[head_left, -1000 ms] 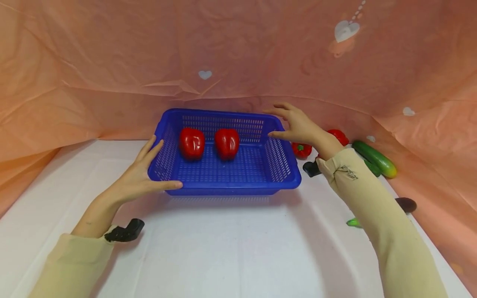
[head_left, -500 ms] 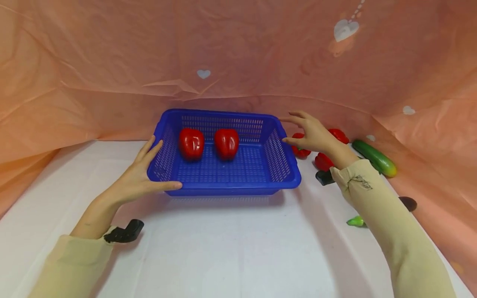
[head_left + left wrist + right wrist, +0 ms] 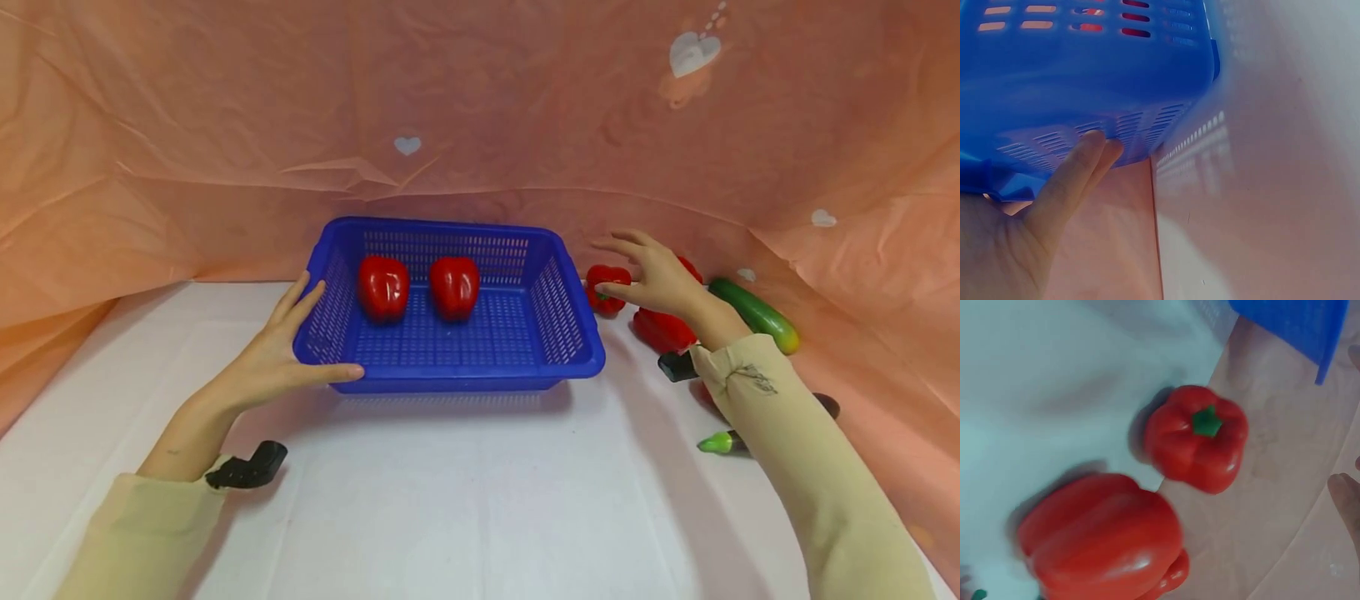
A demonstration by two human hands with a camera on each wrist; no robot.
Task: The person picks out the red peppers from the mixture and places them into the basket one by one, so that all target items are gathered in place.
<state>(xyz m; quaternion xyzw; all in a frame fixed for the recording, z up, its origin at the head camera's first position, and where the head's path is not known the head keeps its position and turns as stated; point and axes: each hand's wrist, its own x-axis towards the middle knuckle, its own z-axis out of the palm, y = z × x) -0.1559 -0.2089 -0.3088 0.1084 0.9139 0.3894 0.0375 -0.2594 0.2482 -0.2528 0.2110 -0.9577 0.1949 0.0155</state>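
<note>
"Touching the basket (image 3: 480, 372), is that left hand (image 3: 258, 362)?"

"Yes, at its near left corner, thumb and fingers spread and fairly straight. Two red peppers (image 3: 384, 289) lie inside."

"And the right hand (image 3: 660, 282)?"

"Fingers loosely spread, holding nothing, right of the basket (a green-stemmed pepper (image 3: 1192, 456) sits near them). Past that hand lies a cucumber (image 3: 753, 313)."

L hand (image 3: 262, 360) on bskt (image 3: 457, 372) w/ 2 red peppers (image 3: 384, 288)
</note>
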